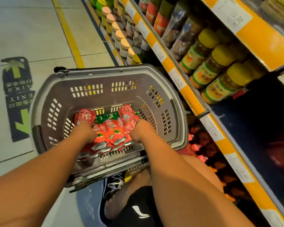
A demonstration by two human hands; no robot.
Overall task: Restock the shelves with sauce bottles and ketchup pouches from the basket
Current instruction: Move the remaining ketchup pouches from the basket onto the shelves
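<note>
Two bare arms reach down from the bottom of the frame into a grey basket [105, 89] at centre. The left hand [86, 131] lies on the left side of the pile of red pouches [111, 133] in the basket's bottom, its fingers [80, 123] curled onto one pouch [85, 116] that stands up at the pile's left end. The right hand [142, 128] is at the pile's right side, fingers curled round another pouch [127, 118] that rises at the right end. Both hands are seen from the back, so how far the fingers wrap cannot be told exactly. The remaining pouches lie overlapped between the two wrists, silver ends toward the near wall.

The basket sits on the floor [31, 30] just beside the shelves [185, 94], which fill the right half of the frame with yellow price strips. On the upper right shelf stand jars [223, 84] with yellow lids; pale-lidded jars [121, 36] line a shelf at upper centre. Dark red bottles [202, 145] show on a low shelf right of the basket. An exit sign [19, 95] with green arrows is stuck to the floor at left. A black shoe [111, 187] and a bare knee [202, 171] show below the basket.
</note>
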